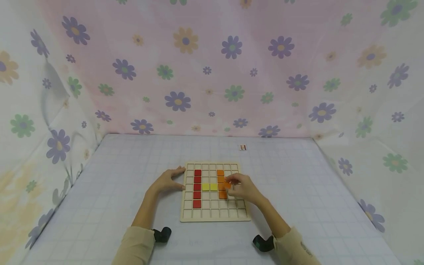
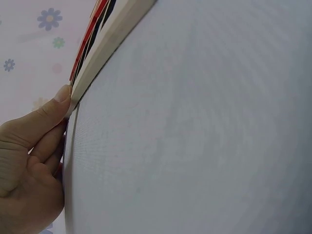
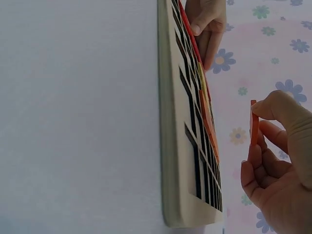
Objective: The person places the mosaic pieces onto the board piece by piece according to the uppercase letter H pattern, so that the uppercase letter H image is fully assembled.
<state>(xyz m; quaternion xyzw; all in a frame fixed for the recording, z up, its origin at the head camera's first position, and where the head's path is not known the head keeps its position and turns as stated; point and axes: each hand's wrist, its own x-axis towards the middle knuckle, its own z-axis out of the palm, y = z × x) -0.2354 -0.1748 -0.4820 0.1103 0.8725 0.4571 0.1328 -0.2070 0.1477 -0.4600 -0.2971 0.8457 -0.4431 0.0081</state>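
A square wooden grid board (image 1: 215,217) lies flat on the table. Red tiles (image 1: 197,186) fill part of a column on its left side, two yellow tiles (image 1: 209,187) sit side by side in the middle, and a column of orange tiles (image 1: 221,173) stands right of them. My left hand (image 1: 163,182) touches the board's left edge, thumb and fingers spread along it. Between thumb and fingertips, my right hand (image 1: 244,188) pinches a loose orange tile (image 3: 254,124), held above the board's right half. The hand hides some squares there.
A small printed card (image 1: 243,147) lies behind the board on the pale gridded table (image 1: 139,154). Flowered cloth (image 1: 205,81) hangs at the back and both sides. Dark wrist devices (image 1: 263,243) stick out by both sleeves.
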